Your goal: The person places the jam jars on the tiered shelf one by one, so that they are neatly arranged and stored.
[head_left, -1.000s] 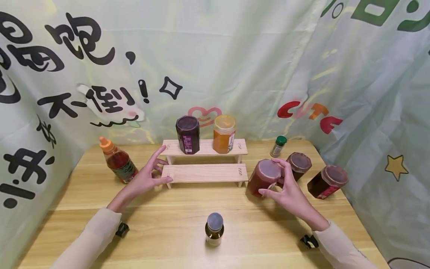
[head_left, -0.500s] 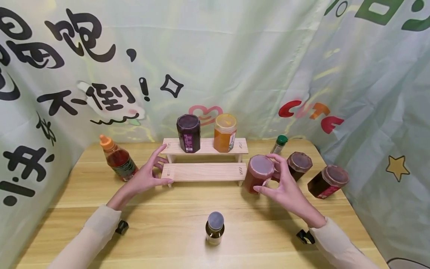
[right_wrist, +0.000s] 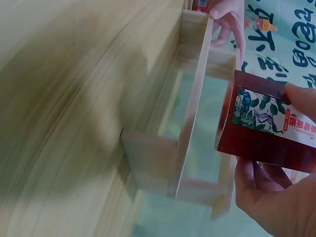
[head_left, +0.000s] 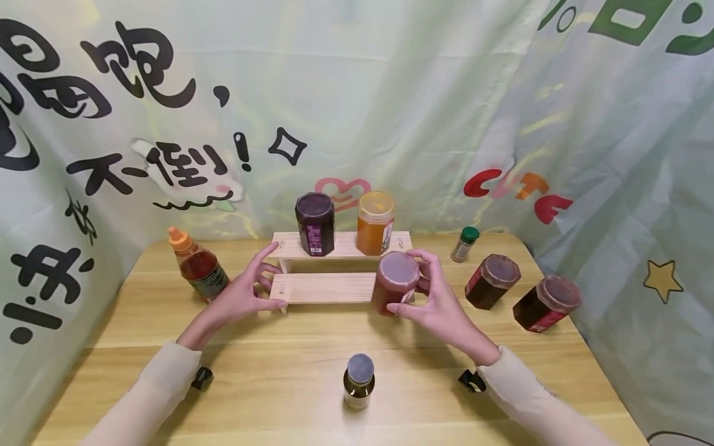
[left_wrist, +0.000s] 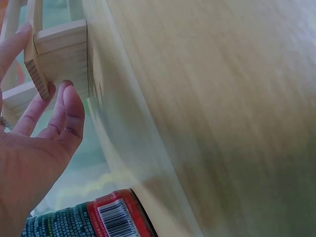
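My right hand (head_left: 440, 303) holds a dark red octagonal jar (head_left: 395, 282) between thumb and fingers, raised over the right end of a two-step wooden rack's lower shelf (head_left: 323, 288). A flowered label (right_wrist: 266, 113) shows on the jar's side in the right wrist view. At the rack's left end, my left hand (head_left: 242, 294) grips it, thumb at the lower shelf's front corner and index finger up by the upper step. In the left wrist view, the other fingertips (left_wrist: 74, 103) are beside the rack's end. A dark purple jar (head_left: 315, 226) and an amber jar (head_left: 375, 226) stand on the upper step.
An orange-capped sauce bottle (head_left: 198, 263) stands close left of my left hand. Two dark jars (head_left: 492, 282) and a small green-capped shaker (head_left: 465, 244) stand at the right. A small dark bottle (head_left: 359, 381) is at the front centre. A printed curtain (head_left: 357, 93) hangs behind.
My right hand has carried the red jar leftward, from beside the rack to over the lower shelf's right end. The left hand stays at the rack's left end.
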### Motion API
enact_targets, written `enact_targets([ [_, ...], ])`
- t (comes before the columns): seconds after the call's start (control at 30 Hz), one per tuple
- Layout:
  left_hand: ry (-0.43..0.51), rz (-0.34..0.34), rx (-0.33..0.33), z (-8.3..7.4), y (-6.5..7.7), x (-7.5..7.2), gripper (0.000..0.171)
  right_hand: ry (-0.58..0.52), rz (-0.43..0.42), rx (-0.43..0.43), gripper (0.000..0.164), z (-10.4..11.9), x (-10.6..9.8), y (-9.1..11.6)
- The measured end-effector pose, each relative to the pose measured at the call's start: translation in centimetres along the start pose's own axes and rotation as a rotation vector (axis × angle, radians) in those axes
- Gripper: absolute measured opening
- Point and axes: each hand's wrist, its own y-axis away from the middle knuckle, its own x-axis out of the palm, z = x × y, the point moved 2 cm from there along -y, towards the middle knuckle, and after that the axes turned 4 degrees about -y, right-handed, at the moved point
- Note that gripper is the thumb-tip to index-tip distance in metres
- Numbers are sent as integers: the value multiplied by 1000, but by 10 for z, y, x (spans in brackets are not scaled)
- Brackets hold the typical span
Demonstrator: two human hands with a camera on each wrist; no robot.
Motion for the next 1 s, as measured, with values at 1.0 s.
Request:
enact_targets([
  [1.0, 27, 9, -14, 1, -1, 0, 129, -65, 39, -84, 101, -5, 109, -54],
])
